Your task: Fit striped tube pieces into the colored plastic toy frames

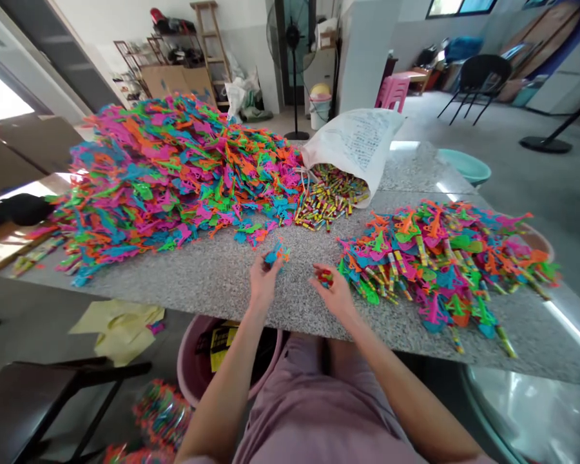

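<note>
My left hand point(262, 278) is closed on small blue and orange plastic pieces point(276, 253) above the front of the granite table point(212, 270). To its right, my right hand point(337, 293) curls around several small red and yellow tubes point(325, 277). A gap separates the two hands. Behind them, patterned tubes point(326, 200) spill from the mouth of a white woven sack point(360, 138). A large heap of bright plastic pieces point(174, 174) covers the left side. Beside my right hand lies a pile of plastic pieces joined to tubes point(444, 251).
A pink tub point(188, 361) stands under the table edge by my legs, with a dark chair point(33, 399) farther left. Filled plastic bags point(162, 412) lie on the floor. Past the table are a standing fan point(294, 71) and a turquoise basin point(466, 164).
</note>
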Action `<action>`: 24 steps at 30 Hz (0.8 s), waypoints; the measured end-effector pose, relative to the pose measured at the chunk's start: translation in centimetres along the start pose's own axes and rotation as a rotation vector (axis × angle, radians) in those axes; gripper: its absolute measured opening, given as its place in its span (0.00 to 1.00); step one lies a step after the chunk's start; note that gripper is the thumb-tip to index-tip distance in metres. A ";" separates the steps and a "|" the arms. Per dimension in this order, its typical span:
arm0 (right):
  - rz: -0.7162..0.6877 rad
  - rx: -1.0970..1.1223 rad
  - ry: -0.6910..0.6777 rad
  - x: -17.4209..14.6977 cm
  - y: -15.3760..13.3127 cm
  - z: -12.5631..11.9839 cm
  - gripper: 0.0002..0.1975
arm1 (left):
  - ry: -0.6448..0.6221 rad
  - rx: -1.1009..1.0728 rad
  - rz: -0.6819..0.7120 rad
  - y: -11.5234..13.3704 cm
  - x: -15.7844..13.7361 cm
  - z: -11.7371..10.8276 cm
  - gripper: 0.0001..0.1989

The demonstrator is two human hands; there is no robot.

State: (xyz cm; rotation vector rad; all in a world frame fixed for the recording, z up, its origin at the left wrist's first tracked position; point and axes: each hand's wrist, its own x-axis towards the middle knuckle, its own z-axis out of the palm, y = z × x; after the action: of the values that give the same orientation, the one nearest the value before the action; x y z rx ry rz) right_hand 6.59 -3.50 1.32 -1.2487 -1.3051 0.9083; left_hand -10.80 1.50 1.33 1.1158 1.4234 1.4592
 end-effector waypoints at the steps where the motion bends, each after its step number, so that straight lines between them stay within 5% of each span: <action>1: 0.028 0.060 -0.020 0.3 -0.1 0.9 0.18 | -0.047 -0.131 -0.065 0.1 -1.3 0.5 0.23; 5: 0.025 0.138 -0.078 0.3 -1.2 2.2 0.10 | -0.114 -0.307 -0.173 0.2 -5.7 2.1 0.25; 10: -0.112 -0.022 -0.250 -1.6 -2.2 0.6 0.09 | -0.142 -0.470 -0.339 1.1 -8.6 2.3 0.22; 14: 0.002 0.020 -0.294 -2.8 -2.4 -1.0 0.17 | -0.156 -0.577 -0.473 1.5 -9.5 1.8 0.17; 19: 0.035 -0.032 -0.238 -3.8 -2.8 -2.3 0.10 | 0.009 -0.631 -0.616 1.6 -10.1 1.3 0.16; 24: 0.160 0.058 -0.261 -4.9 -3.6 -2.9 0.16 | -0.061 -0.724 -0.609 2.9 -11.2 1.6 0.14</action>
State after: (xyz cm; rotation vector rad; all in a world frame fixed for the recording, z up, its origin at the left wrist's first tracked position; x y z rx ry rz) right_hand 8.28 -9.28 4.33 -1.2319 -1.3837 1.2481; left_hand -5.91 -8.83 3.50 0.2356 0.9302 1.2932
